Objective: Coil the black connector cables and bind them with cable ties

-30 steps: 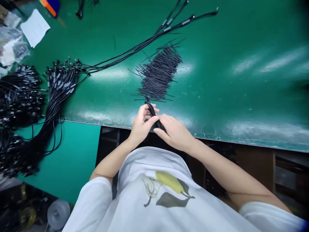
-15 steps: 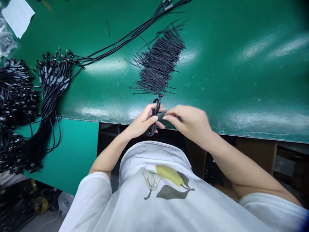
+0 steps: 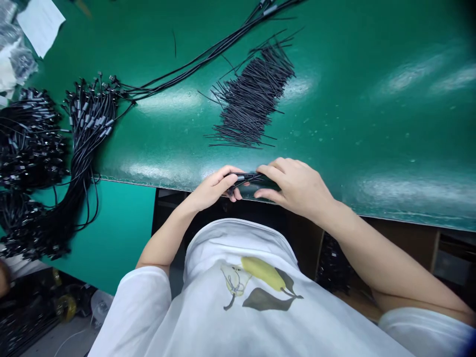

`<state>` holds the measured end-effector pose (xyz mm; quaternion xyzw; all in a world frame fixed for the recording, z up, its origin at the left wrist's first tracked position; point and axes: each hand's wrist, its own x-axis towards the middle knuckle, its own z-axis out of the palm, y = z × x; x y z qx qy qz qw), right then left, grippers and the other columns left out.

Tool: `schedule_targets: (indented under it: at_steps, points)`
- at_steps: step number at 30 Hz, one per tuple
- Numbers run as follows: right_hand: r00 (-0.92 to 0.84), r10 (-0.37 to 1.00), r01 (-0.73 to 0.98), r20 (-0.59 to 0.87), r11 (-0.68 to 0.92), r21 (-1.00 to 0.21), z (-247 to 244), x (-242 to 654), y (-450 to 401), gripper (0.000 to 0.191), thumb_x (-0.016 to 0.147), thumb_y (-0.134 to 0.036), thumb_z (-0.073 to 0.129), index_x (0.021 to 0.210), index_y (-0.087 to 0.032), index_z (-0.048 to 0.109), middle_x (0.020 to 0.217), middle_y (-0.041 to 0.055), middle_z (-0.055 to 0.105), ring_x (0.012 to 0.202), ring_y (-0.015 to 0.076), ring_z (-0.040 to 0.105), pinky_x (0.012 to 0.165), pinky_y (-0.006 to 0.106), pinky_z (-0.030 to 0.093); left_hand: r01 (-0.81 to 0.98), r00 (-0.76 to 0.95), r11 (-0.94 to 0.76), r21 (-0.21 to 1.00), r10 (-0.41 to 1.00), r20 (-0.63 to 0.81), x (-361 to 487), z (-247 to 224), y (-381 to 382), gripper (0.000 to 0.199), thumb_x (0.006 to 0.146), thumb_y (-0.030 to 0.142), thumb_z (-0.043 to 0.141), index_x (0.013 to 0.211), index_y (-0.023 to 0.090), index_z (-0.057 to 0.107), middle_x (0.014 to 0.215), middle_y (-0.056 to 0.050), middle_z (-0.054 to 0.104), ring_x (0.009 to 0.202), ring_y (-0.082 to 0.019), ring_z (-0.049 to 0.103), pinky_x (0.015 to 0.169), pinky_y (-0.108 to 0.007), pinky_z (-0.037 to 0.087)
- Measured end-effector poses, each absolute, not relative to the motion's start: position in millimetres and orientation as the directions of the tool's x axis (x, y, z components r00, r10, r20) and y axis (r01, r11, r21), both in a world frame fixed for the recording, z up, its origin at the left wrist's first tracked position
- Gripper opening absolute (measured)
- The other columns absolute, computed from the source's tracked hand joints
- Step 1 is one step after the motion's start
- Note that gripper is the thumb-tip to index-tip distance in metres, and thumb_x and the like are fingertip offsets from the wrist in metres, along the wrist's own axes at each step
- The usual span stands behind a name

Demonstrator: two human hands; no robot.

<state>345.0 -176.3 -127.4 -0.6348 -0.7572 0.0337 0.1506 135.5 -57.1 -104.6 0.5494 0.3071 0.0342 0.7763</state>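
Observation:
A coiled black cable lies sideways between my hands over the table's front edge. My left hand pinches its left end between thumb and fingers, beside a grey sleeve on the cable. My right hand touches the coil's right end with its fingertips, and its thumb is apart below. Whether the right fingers grip the coil is not clear. Just beyond the hands lies a pile of thin black ties on the green table.
Bundled black cables with grey sleeves hang over the table edge at left, beside a further heap. Long cables stretch across the back. White paper and clear plastic bags lie at the back left.
The coil has turned from upright to sideways in my left hand. My right hand, earlier apart from it with fingers pinched, has opened its thumb and now touches the coil's right end.

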Motion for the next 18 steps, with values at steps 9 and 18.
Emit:
schedule_targets:
  at_steps: [9, 18]
  points:
    - [-0.059, 0.972, 0.941, 0.228, 0.130, -0.312, -121, 327, -165, 0.044, 0.104, -0.044, 0.033, 0.087, -0.019, 0.066, 0.078, 0.0039, 0.065, 0.079, 0.0196, 0.055, 0.113, 0.048, 0.024, 0.292, 0.800, 0.219, 0.931, 0.478, -0.363, 153, -97, -70, 0.040, 0.096, 0.056, 0.050, 0.108, 0.017, 0.050, 0.069, 0.004, 0.059, 0.055, -0.007, 0.056, 0.051, -0.019, 0.039]
    - [0.125, 0.969, 0.797, 0.212, 0.029, -0.603, -128, 322, -165, 0.035, 0.101, -0.023, 0.032, 0.126, -0.018, 0.057, 0.102, 0.0094, 0.073, 0.089, 0.0228, 0.067, 0.089, 0.039, 0.046, 0.172, 0.847, 0.401, 0.900, 0.407, -0.343, 147, -113, -67, 0.064, 0.089, 0.064, 0.057, 0.129, 0.016, 0.050, 0.106, -0.012, 0.071, 0.086, -0.015, 0.070, 0.074, -0.028, 0.053]
